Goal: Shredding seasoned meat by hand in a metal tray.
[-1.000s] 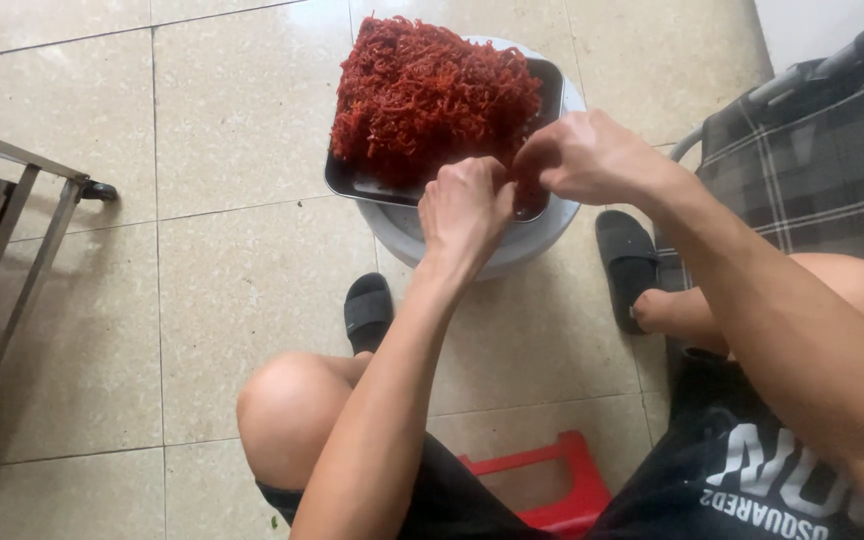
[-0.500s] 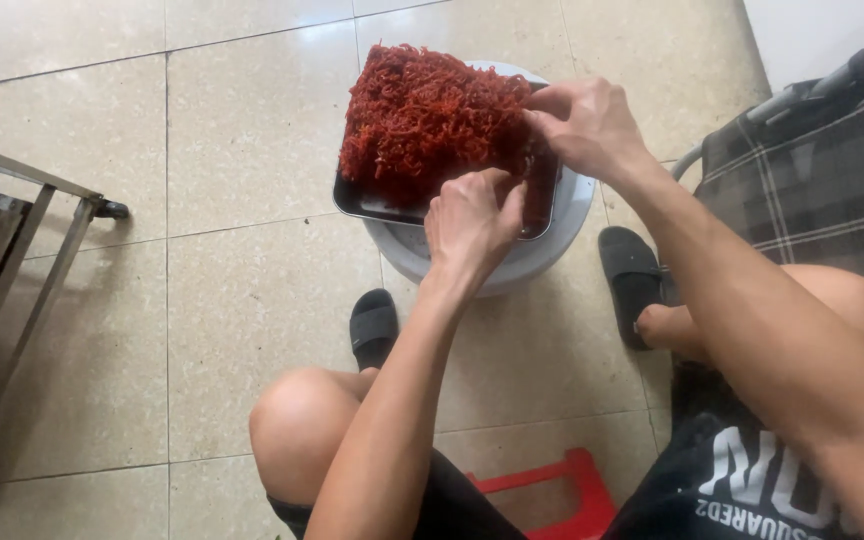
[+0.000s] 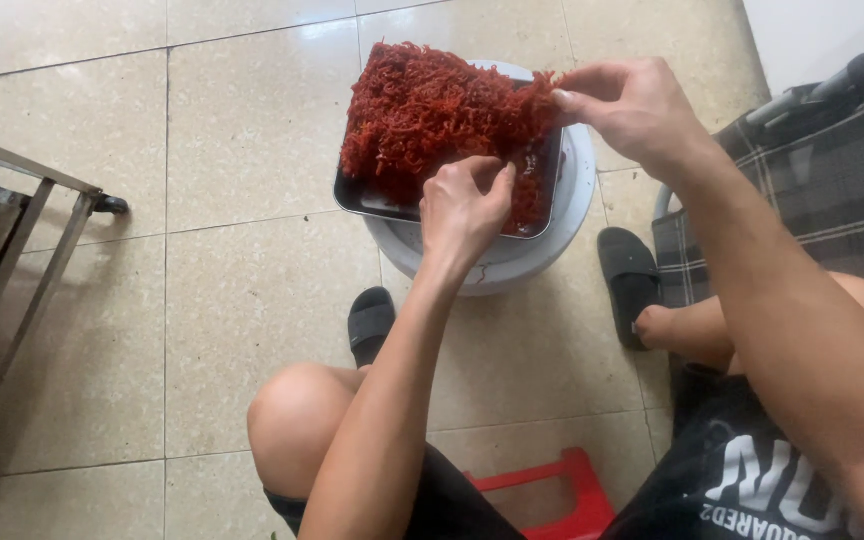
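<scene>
Middle top of frame: left hand (image 3: 464, 205) pinches red shreds (image 3: 432, 110) in dark tray (image 3: 367, 197). Right hand (image 3: 632, 100) pinches shreds at pile's right edge.

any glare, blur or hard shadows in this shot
Head view: soft daylight, sharp focus; faint sheen on the beige floor tiles; soft shadow beside the metal rack; red shredded heap evenly lit; left hand and right hand unblurred.
</scene>
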